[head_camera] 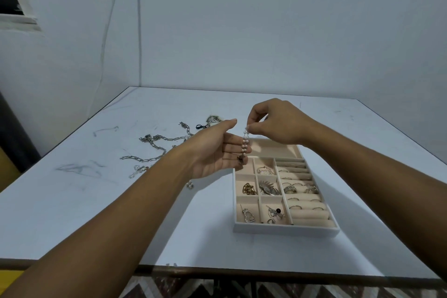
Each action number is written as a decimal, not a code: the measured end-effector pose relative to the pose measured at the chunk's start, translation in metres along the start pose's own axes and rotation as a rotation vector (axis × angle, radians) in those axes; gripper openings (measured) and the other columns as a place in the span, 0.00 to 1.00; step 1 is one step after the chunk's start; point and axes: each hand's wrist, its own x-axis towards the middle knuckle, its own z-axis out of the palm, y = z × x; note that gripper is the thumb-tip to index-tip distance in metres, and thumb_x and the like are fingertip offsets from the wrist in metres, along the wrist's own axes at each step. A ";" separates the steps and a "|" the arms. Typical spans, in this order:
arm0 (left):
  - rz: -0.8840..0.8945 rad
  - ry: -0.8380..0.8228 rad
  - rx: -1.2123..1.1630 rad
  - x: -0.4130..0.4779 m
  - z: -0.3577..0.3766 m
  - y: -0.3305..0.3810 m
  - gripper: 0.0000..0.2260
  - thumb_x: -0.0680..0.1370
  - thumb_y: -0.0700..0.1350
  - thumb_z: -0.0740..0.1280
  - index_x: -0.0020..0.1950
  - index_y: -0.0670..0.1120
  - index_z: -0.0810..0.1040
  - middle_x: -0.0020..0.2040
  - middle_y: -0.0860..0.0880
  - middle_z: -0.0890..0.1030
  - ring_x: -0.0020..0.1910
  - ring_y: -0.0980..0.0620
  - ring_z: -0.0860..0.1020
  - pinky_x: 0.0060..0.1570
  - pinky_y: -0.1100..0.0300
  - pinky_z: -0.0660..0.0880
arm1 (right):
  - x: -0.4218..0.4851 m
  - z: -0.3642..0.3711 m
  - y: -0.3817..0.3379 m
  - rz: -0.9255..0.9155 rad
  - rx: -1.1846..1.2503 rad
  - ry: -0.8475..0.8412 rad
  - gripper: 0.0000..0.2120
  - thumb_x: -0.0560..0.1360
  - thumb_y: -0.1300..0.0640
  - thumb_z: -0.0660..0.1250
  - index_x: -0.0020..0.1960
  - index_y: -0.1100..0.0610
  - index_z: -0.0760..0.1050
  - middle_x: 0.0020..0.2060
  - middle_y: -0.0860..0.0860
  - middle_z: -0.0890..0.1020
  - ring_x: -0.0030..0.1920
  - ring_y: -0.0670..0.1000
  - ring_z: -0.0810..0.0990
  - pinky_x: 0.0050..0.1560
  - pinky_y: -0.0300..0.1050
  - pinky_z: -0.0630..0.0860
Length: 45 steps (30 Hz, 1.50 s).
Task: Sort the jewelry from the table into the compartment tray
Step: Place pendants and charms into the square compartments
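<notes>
My right hand (273, 121) pinches the top of a pearl strand (245, 143), which hangs down above the far left corner of the compartment tray (285, 229). The strand's lower end, with a dark pendant, rests against the fingers of my left hand (212, 150), held palm up beside it. The white tray with beige lining holds brooches, pendants and several rings on its roll rows. Silver link chains (154, 146) lie loose on the table to the left.
A small silver piece (190, 185) lies on the white table (72, 213) under my left wrist. More small items sit at the far left of the chains (212, 119). The table's front edge runs near the bottom; walls close behind.
</notes>
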 end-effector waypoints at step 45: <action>0.587 0.588 0.862 -0.083 -0.087 -0.033 0.08 0.79 0.52 0.62 0.46 0.52 0.80 0.40 0.58 0.81 0.42 0.62 0.77 0.42 0.69 0.70 | -0.015 0.108 -0.072 -0.082 -0.206 -0.265 0.09 0.71 0.50 0.68 0.37 0.53 0.74 0.37 0.49 0.81 0.42 0.52 0.79 0.42 0.49 0.77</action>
